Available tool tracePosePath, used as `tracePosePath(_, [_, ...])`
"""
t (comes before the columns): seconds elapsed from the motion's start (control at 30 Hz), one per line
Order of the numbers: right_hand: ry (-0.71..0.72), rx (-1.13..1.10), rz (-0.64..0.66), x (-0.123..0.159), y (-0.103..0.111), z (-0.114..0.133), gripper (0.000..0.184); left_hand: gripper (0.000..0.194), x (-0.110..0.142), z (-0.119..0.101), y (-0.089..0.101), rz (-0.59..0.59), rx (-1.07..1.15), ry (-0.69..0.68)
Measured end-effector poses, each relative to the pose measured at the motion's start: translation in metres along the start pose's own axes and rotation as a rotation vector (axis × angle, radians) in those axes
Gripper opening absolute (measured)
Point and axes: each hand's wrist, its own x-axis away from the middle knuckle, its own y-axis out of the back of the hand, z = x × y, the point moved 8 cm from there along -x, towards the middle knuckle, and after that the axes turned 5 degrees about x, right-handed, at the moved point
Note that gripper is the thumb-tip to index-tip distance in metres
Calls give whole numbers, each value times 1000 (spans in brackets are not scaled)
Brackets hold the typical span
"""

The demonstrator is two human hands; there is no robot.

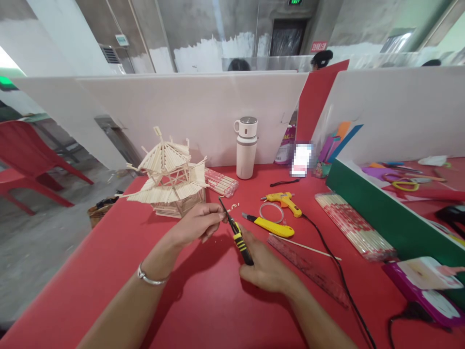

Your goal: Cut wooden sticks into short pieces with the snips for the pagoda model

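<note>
My right hand point(259, 259) is wrapped round pliers point(240, 242) with black-and-yellow handles, their narrow dark jaws pointing up and to the left. Close to those jaws, my left hand point(201, 223) is closed in a pinch; whatever is between its fingertips is too small to make out. A pagoda-like model of pale wooden sticks point(169, 179) stands behind and to the left of my left hand. Small wood scraps point(234, 207) lie on the red table just beyond the jaws. A yellow utility knife point(272, 227) rests to the right of the pliers.
A yellow glue gun point(285, 201) trails a black cord rightward, beside a clear ruler point(308, 271) and a single stick point(308, 248). Packs of sticks point(354, 225) lie right and behind. A white bottle point(246, 155) stands at the back, by a white partition point(196, 111). A green divider point(392, 213) bounds the right.
</note>
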Motion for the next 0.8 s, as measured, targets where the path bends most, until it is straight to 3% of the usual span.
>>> tracePosePath(0.1, [-2,-13,1,-1,3,2,84,21,-1,0,0,-11,23,-12])
tracePosePath(0.27, [-20,-33,11,-3,4,1,51,22,1,-1,-1,4,-35,-25])
tracePosePath(0.43, [20,-14,2,-2,3,6,43,25,5,-7,-1,18,-127,-55])
tracePosePath(0.53, [26,13,-4,-1,2,7,48,23,5,-6,0,-1,-131,-33])
tracePosePath(0.8, [2,43,-21,2,-1,3,84,29,4,-7,1,21,-184,-88])
